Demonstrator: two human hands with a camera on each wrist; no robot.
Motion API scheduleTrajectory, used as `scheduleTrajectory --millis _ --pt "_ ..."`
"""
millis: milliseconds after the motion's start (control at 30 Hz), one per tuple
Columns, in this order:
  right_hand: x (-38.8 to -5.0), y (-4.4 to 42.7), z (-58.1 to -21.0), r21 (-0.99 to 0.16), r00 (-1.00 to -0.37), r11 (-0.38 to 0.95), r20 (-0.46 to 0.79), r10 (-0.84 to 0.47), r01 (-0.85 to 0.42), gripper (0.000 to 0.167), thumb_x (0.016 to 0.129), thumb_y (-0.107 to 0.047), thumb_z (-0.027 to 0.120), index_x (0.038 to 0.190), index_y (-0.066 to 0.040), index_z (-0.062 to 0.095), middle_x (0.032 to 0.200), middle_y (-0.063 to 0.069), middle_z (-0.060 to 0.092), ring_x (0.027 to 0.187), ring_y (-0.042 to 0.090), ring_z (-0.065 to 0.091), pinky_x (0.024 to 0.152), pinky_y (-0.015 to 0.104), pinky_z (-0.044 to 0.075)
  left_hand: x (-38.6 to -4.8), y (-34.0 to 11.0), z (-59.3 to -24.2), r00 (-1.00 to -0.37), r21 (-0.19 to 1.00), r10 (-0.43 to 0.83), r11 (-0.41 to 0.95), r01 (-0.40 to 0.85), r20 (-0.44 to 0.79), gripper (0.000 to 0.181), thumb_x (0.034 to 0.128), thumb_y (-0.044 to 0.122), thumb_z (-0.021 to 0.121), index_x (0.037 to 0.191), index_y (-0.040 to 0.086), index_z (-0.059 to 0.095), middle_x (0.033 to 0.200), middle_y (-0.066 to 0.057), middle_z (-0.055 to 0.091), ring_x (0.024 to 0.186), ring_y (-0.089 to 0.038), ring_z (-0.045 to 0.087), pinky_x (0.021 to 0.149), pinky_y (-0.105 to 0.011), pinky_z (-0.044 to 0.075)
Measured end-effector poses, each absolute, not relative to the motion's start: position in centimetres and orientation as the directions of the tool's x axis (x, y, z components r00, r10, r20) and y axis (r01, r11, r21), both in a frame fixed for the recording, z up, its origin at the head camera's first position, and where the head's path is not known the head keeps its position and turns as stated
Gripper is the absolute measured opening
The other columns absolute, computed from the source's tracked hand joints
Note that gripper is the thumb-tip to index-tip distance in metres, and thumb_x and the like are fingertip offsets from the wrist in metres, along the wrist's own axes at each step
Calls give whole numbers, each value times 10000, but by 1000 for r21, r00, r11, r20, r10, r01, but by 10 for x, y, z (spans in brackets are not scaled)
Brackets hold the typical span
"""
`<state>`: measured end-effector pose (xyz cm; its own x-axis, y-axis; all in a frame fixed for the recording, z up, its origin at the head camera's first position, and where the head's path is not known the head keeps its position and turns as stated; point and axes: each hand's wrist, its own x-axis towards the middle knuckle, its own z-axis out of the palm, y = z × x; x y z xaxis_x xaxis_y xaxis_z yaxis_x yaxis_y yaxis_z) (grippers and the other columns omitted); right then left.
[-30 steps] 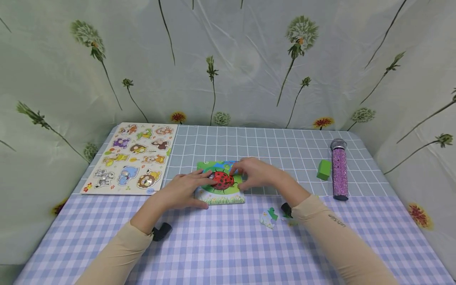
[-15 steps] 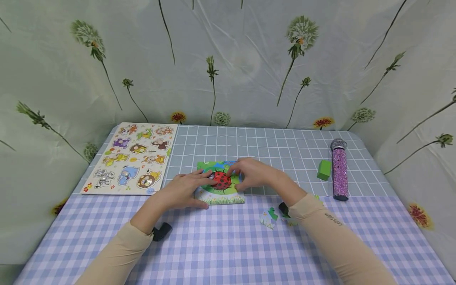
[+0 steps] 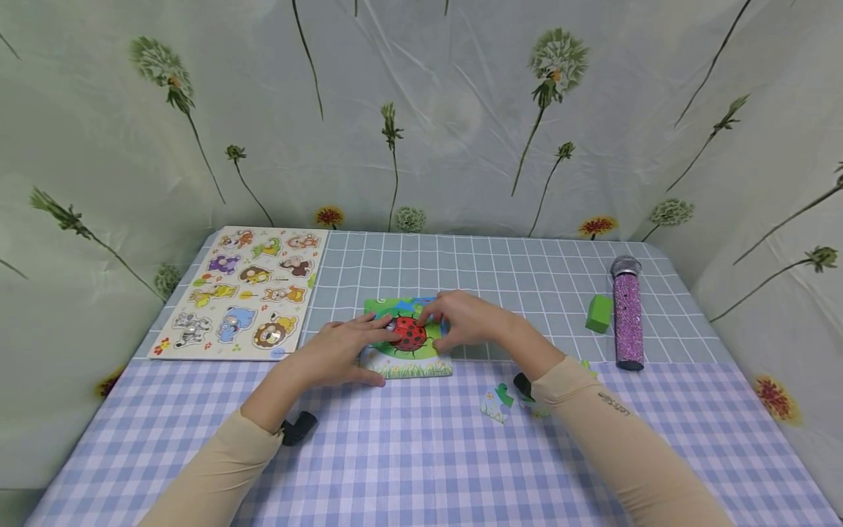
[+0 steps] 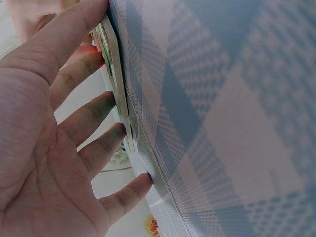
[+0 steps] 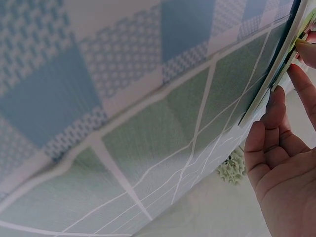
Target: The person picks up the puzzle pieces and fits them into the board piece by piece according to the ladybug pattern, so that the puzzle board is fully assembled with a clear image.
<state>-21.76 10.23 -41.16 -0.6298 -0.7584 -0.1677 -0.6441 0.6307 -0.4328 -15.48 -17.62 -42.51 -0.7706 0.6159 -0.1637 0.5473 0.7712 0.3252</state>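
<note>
A small ladybug jigsaw puzzle (image 3: 408, 369) in a flat board lies at the middle of the table in the head view. My left hand (image 3: 337, 354) rests on its left part, fingers spread and fairly straight, thumb by the near edge. At the right side, my right hand (image 3: 470, 319) has thumb and index finger bent about a green puzzle piece (image 3: 432, 333) beside the red ladybug. The board's edge (image 4: 117, 74) shows thin under the fingertips in the left wrist view. In the right wrist view, the right fingers (image 5: 279, 106) curl at the board; the piece is largely hidden.
Loose puzzle pieces (image 3: 497, 404) lie right of the board, some partly under the right sleeve (image 3: 573, 384). A large animal peg puzzle (image 3: 240, 293) stands at the left. A green block (image 3: 598, 314) and a glittery purple microphone (image 3: 628, 315) are at the right.
The right hand has shifted slightly left, and the ladybug's right side looks narrower, drawn in toward the middle. The left hand stays in place.
</note>
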Motion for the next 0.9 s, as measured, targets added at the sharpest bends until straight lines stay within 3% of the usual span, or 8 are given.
scheduleTrajectory --millis 900 --pt "-217 102 -410 -423 -626 637 -186 -757 -645 380 918 -195 866 1286 -140 792 1114 38 711 979 157 645 853 292 560 -154 -176 -423 -771 322 614 773 546 -167 782 867 551 859 1554 296 587 1738 -77 390 1618 -424 338 1099 -809 416"
